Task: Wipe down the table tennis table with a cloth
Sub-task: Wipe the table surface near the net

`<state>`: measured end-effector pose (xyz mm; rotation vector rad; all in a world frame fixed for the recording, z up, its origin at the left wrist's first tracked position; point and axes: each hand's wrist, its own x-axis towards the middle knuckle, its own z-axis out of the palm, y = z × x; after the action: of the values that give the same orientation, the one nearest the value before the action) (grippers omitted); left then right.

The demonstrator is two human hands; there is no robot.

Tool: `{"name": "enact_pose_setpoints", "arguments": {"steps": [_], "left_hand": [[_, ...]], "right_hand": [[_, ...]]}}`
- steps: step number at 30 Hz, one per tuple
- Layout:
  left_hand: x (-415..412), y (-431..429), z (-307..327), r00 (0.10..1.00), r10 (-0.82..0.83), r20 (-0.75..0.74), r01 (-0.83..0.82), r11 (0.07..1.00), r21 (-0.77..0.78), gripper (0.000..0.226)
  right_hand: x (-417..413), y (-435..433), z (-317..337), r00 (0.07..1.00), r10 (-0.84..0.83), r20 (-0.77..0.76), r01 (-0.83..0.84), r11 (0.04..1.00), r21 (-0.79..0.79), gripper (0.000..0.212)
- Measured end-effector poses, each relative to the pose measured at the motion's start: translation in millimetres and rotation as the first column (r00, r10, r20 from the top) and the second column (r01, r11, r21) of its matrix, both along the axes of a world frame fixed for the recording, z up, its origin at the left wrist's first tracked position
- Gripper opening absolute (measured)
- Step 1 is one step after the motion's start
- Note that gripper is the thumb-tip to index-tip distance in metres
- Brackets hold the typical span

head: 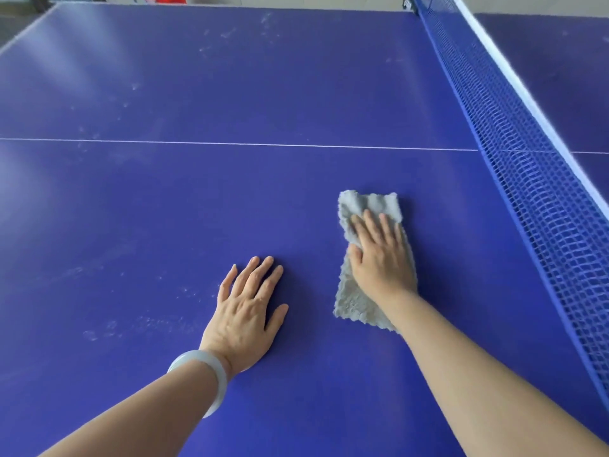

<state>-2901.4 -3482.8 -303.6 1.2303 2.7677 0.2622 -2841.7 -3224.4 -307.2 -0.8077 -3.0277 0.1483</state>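
The blue table tennis table (197, 199) fills the view, with pale dust smudges at the far side and near left. A grey folded cloth (367, 206) lies flat on it right of centre. My right hand (379, 255) presses on the cloth with straight fingers, palm down. To its left, my left hand (247, 311) rests flat on the bare table, fingers spread, a pale bangle on the wrist.
The blue net (527, 192) with its white top band runs along the right, close to the cloth. A thin white centre line (230, 144) crosses the table beyond the hands. The table's far edge meets a light floor at the top.
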Motion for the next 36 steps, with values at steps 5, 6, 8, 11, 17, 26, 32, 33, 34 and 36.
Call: {"name": "enact_pose_setpoints", "arguments": {"steps": [5, 6, 8, 11, 17, 26, 32, 33, 34, 36], "left_hand": [[-0.6, -2.1, -0.9, 1.0, 0.007, 0.017, -0.007, 1.0, -0.011, 0.064], [-1.3, -1.9, -1.9, 1.0, 0.007, 0.017, -0.006, 1.0, -0.013, 0.063], [-0.9, -2.3, -2.7, 1.0, 0.007, 0.002, -0.007, 1.0, -0.022, 0.062], [-0.6, -1.7, -2.9, 1.0, 0.01, -0.005, -0.01, 1.0, -0.027, 0.062], [-0.4, -1.1, -2.4, 1.0, 0.0, -0.026, -0.001, 1.0, -0.019, 0.061], [-5.4, -1.1, 5.4, 0.998, -0.057, -0.027, 0.056, 0.998, -0.039, 0.058], [-76.9, 9.3, 9.2, 0.997, 0.082, 0.004, -0.082, 0.993, -0.08, 0.064], [-87.8, 12.4, 5.5, 0.99, 0.141, 0.02, -0.138, 0.984, -0.113, 0.066], [-95.2, 14.6, 0.2, 0.985, 0.172, 0.024, -0.167, 0.975, -0.144, 0.067], [-102.5, 17.1, -9.0, 0.982, 0.188, 0.015, -0.182, 0.967, -0.176, 0.067]], "right_hand": [[72.6, -16.5, -5.7, 0.864, 0.503, 0.015, -0.503, 0.864, -0.019, 0.055], [88.7, 11.3, -7.7, 0.866, 0.499, 0.01, -0.499, 0.866, 0.006, 0.056], [104.8, 72.8, -7.3, 0.961, 0.275, 0.01, -0.275, 0.961, 0.027, 0.061], [75.1, 121.3, -1.7, 0.962, -0.272, 0.001, 0.272, 0.962, 0.025, 0.067], [-31.6, 2.4, -1.2, 0.999, -0.037, -0.026, 0.037, 0.999, -0.005, 0.062], [57.0, 17.4, -5.7, 0.998, 0.065, -0.001, -0.065, 0.997, 0.052, 0.064], [45.0, 31.0, -5.1, 0.971, -0.226, 0.075, 0.219, 0.972, 0.084, 0.069], [39.5, 36.5, -5.0, 0.961, -0.267, 0.074, 0.26, 0.962, 0.083, 0.065], [32.7, 44.0, -4.5, 0.951, -0.299, 0.072, 0.294, 0.953, 0.074, 0.063], [13.9, 63.9, -2.6, 0.942, -0.326, 0.08, 0.322, 0.945, 0.06, 0.064]]}}
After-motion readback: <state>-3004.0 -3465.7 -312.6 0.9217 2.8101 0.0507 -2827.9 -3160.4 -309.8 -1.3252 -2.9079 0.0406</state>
